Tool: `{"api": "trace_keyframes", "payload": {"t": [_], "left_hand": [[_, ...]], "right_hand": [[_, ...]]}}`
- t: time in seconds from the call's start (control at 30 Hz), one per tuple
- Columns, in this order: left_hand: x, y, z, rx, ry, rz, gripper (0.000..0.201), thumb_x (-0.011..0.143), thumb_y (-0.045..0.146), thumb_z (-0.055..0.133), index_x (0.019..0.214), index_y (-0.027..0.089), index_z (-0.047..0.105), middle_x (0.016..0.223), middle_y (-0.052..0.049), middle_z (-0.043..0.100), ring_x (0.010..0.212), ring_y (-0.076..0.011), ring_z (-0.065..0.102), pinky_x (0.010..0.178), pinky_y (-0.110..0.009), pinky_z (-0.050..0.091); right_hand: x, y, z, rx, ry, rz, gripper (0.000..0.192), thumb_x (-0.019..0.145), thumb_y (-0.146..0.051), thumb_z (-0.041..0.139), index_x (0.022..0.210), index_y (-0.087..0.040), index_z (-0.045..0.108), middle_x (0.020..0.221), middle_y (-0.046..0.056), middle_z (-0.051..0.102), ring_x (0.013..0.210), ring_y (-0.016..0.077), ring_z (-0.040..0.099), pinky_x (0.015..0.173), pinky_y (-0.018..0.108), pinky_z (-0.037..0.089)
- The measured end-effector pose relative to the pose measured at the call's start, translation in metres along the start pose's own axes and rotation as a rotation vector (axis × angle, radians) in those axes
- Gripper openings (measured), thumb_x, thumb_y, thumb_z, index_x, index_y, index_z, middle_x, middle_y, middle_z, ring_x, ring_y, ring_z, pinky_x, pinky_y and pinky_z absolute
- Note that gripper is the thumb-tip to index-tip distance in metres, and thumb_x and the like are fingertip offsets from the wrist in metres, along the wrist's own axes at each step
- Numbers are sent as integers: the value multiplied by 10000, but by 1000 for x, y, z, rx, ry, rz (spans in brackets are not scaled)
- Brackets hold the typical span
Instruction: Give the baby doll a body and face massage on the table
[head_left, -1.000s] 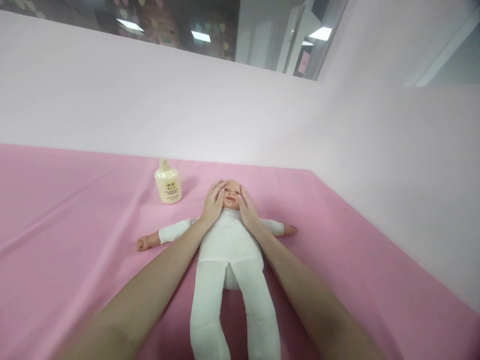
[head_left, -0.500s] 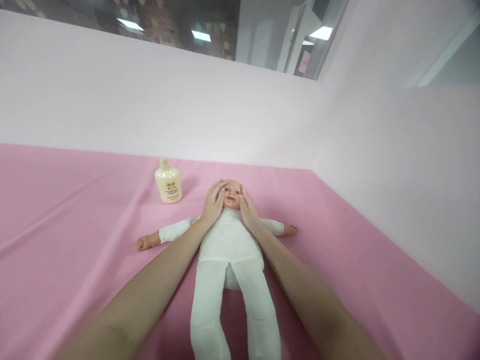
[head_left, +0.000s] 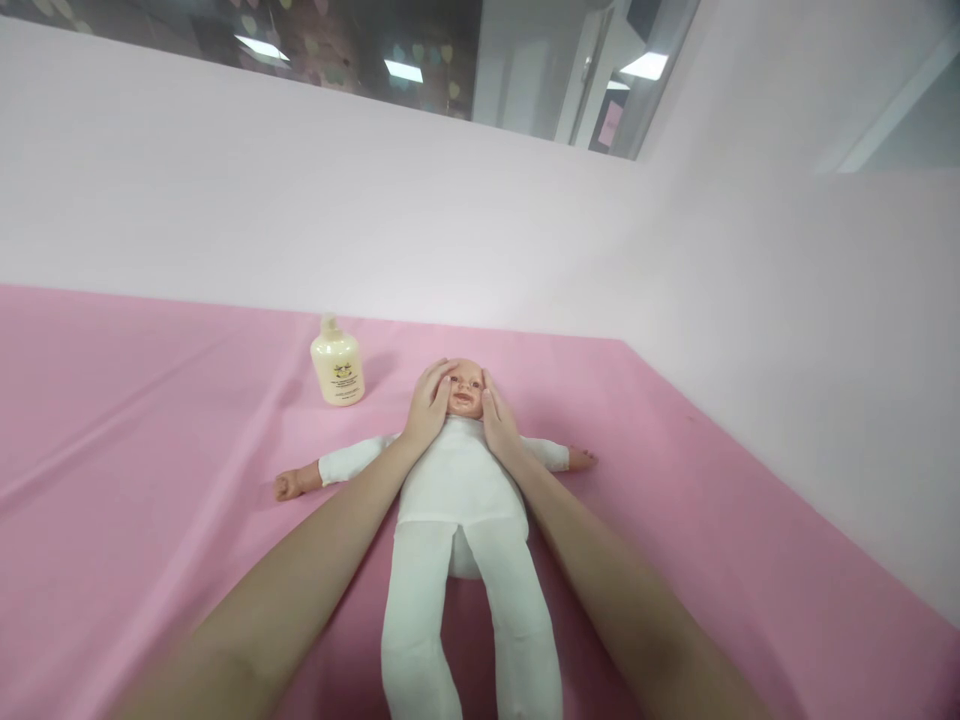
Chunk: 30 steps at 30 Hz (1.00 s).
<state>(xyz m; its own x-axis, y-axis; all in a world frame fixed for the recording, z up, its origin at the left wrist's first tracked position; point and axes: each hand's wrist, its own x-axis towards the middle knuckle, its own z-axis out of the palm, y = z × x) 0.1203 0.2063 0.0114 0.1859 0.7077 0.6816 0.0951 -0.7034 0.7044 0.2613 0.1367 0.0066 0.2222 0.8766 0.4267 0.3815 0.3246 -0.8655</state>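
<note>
Both hands (head_left: 428, 408) (head_left: 501, 424) (palms inward) lie against opposite sides of the doll's head (head_left: 466, 386).

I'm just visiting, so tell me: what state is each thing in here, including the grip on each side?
Doll, on its back, arms spread, clothed in white.
Left grip, open, laid against the doll's head.
Right grip, open, against the head's other side.
Bottle, upright, label showing.
Pink cover, spread out, creased on the left.
Lights, lit.

Yellow bottle (head_left: 339, 372) near wall (head_left: 300, 210)
</note>
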Motion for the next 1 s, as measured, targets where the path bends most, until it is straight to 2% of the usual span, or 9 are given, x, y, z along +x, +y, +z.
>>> {"api": "trace_keyframes", "payload": {"t": [0.37,0.73,1.0], "left_hand": [[1,0,1,3,-5,4,376,983,378,342,1231,241,590,1351,-63,555,1337,-190,447,1176,-428,316],[0,-2,2,8,-3,14,383,983,391,337,1230,239,587,1343,-71,560,1328,-196,457,1169,-443,325],[1,-1,2,11,-4,17,380,982,389,339,1224,236,589,1343,-73,558,1323,-196,461,1165,-435,332]], "right_hand": [[0,-1,-1,0,1,15,663,943,-617,282,1492,-246,303,1559,2,331,1441,164,306,1230,371,182],[1,3,-1,-6,-3,9,666,950,-608,275,1498,-229,285,1575,3,294,1460,159,260,1237,368,162],[2,6,-1,-13,9,1,665,943,-619,279,1494,-248,297,1568,-5,310,1453,151,277,1233,364,172]]}}
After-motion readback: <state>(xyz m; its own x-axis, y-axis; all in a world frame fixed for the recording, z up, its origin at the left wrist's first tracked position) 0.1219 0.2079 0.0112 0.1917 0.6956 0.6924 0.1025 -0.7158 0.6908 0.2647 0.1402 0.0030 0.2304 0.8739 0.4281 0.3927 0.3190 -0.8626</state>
